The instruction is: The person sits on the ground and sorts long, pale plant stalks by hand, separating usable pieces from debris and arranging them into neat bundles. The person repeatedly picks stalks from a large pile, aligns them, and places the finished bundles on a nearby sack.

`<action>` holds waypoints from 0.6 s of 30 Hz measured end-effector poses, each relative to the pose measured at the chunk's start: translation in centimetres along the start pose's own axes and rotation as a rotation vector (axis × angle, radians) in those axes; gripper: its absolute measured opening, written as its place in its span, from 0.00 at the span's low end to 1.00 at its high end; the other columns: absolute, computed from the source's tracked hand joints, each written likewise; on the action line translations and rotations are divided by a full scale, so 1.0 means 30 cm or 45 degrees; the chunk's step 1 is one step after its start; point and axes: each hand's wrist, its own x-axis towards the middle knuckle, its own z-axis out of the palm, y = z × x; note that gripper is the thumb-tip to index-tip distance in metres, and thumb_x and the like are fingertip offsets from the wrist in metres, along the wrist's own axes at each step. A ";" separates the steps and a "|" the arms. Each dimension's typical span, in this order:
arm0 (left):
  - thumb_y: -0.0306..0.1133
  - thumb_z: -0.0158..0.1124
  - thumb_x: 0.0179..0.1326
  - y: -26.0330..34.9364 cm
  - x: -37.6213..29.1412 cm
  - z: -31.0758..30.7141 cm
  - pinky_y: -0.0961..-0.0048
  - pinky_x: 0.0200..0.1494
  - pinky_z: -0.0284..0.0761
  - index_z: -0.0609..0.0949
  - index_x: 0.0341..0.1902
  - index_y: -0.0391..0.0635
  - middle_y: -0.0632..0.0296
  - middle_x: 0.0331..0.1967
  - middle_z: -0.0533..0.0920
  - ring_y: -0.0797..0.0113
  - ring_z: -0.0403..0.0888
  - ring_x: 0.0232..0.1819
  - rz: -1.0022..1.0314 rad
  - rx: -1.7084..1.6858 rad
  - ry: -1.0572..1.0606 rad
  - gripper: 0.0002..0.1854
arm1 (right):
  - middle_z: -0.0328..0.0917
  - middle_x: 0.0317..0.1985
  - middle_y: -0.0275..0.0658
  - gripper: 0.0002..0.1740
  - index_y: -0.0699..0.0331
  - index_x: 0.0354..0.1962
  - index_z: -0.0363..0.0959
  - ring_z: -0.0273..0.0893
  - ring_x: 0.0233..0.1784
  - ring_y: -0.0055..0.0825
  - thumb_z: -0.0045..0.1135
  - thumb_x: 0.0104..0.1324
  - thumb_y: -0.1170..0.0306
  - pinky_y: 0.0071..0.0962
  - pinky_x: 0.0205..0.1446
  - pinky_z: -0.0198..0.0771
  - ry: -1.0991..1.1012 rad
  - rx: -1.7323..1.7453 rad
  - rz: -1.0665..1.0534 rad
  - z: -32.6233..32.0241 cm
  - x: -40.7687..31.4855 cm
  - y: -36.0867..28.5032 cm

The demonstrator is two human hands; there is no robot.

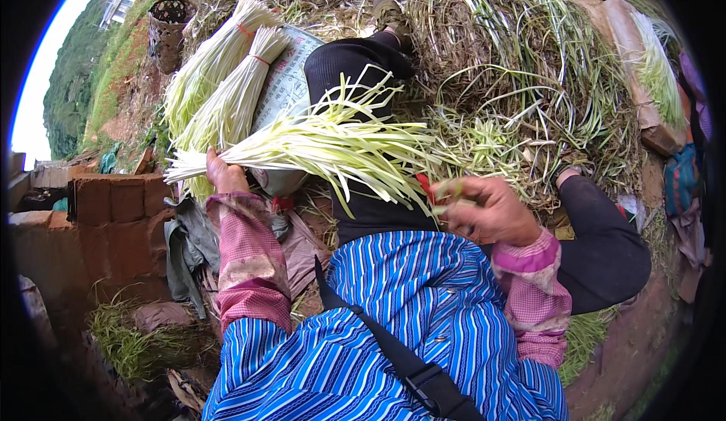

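My left hand (225,175) grips a loose bunch of yellow-green leafy stalks (317,146) near its white stem ends, which point left. The leaves fan out to the right across my thigh. By the leaf tips is my right hand (488,208), blurred, its fingers bent around a bit of green leaf; a small red thing (425,187) shows at its fingertips. Two bundles of like stalks, a nearer one (235,89) and a farther one (218,52), each with a red tie, lie side by side on a printed sack (289,75) beyond my left hand.
Heaped cut leaves and dry stalks (522,52) spread before me and around my feet. A woven basket (167,35) stands at the upper left. Reddish blocks (113,200) and a grey cloth (190,245) are at my left. More pale stalks (658,69) lie at the far right.
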 end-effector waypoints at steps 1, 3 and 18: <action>0.38 0.57 0.56 0.011 -0.022 0.014 0.60 0.37 0.73 0.69 0.31 0.42 0.59 0.25 0.72 0.61 0.72 0.29 0.016 0.007 0.024 0.12 | 0.72 0.22 0.29 0.23 0.65 0.52 0.65 0.70 0.24 0.12 0.56 0.59 0.69 0.12 0.25 0.64 -0.318 0.049 0.029 0.061 0.016 -0.008; 0.38 0.58 0.56 0.023 -0.060 0.039 0.61 0.36 0.73 0.69 0.31 0.43 0.60 0.24 0.71 0.62 0.71 0.28 0.034 -0.001 0.054 0.12 | 0.73 0.23 0.33 0.33 0.67 0.58 0.56 0.71 0.25 0.13 0.58 0.58 0.66 0.13 0.25 0.64 -0.561 -0.025 0.146 0.181 0.098 -0.012; 0.35 0.55 0.59 0.026 -0.155 0.071 0.70 0.28 0.70 0.68 0.27 0.46 0.65 0.18 0.67 0.70 0.67 0.22 0.057 -0.102 0.068 0.10 | 0.69 0.20 0.30 0.08 0.61 0.29 0.70 0.62 0.17 0.14 0.46 0.65 0.68 0.14 0.19 0.59 -0.001 0.340 -0.055 0.322 0.353 0.086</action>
